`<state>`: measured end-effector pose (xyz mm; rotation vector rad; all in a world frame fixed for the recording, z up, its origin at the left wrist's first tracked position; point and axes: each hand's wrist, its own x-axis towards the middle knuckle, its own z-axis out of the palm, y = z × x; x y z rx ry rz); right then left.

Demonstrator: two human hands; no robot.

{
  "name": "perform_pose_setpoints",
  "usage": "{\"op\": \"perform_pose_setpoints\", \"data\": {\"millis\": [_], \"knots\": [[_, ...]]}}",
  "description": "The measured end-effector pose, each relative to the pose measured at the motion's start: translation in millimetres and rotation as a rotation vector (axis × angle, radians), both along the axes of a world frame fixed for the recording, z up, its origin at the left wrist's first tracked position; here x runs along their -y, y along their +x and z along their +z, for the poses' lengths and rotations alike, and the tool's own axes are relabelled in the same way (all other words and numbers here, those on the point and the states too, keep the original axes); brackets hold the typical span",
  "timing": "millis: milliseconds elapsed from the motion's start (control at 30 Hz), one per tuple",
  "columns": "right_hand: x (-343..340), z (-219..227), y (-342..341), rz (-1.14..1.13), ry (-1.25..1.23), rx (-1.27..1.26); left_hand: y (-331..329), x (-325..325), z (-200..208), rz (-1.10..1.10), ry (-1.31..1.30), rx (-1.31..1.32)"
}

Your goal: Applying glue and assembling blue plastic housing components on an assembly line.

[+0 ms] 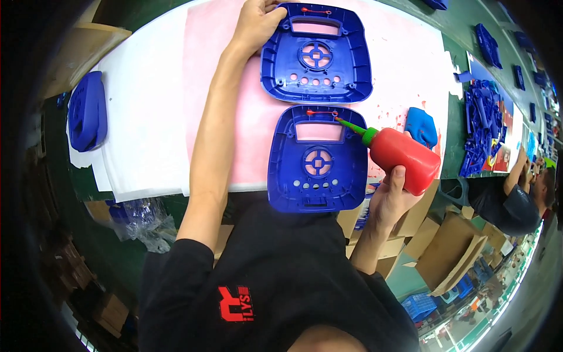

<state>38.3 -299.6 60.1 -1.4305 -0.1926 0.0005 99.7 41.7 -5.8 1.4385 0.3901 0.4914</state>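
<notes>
Two blue plastic housings lie open side up, one beyond the other. My left hand (258, 26) grips the far housing (352, 64) at its upper left corner, thumb on the rim and some fingers hidden. My right hand (392, 202) is wrapped round a red squeeze bottle (404, 158) with a green nozzle (353, 127). The bottle is tilted, its tip at the right end of a red line near the top of the near housing (284, 176). A similar red line crosses the far housing's top. The near housing overhangs the table's front edge.
A pink sheet (205, 88) and white paper (141, 117) cover the table. To the right lie a blue cloth-like piece (420, 126) and a heap of blue parts (484, 117). More stacked housings (88, 111) stand left. Cardboard boxes (448, 252) and a seated co-worker (513, 199) are at right.
</notes>
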Motion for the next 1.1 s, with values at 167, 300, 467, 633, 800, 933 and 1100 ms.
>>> {"op": "perform_pose_setpoints", "data": {"millis": [167,300,467,633,800,933,1100], "knots": [[-2.0,10.5,6.2,-0.068,0.359,-0.272,-1.1,-2.3,-13.1,-0.175,-0.182,0.324],[24.4,6.3,35.2,-0.069,0.448,-0.382,-1.6,-10.3,-9.5,-0.039,0.167,0.117],[63.3,43.9,86.4,-0.036,-0.002,-0.259,-0.6,0.1,9.2,-0.039,0.154,0.072],[48.4,66.4,144.2,0.213,-0.530,-0.178,-2.3,-2.0,8.5,-0.023,0.160,0.040],[30.9,23.7,195.7,0.270,-1.137,0.038,-0.7,0.4,9.7,-0.027,0.164,0.016],[7.8,19.8,193.2,0.273,-1.364,0.095,-2.6,-1.7,8.8,-0.024,0.153,0.014],[15.8,22.3,206.8,0.261,-1.506,0.200,-3.8,-2.5,8.3,-0.028,0.146,0.010]]}}
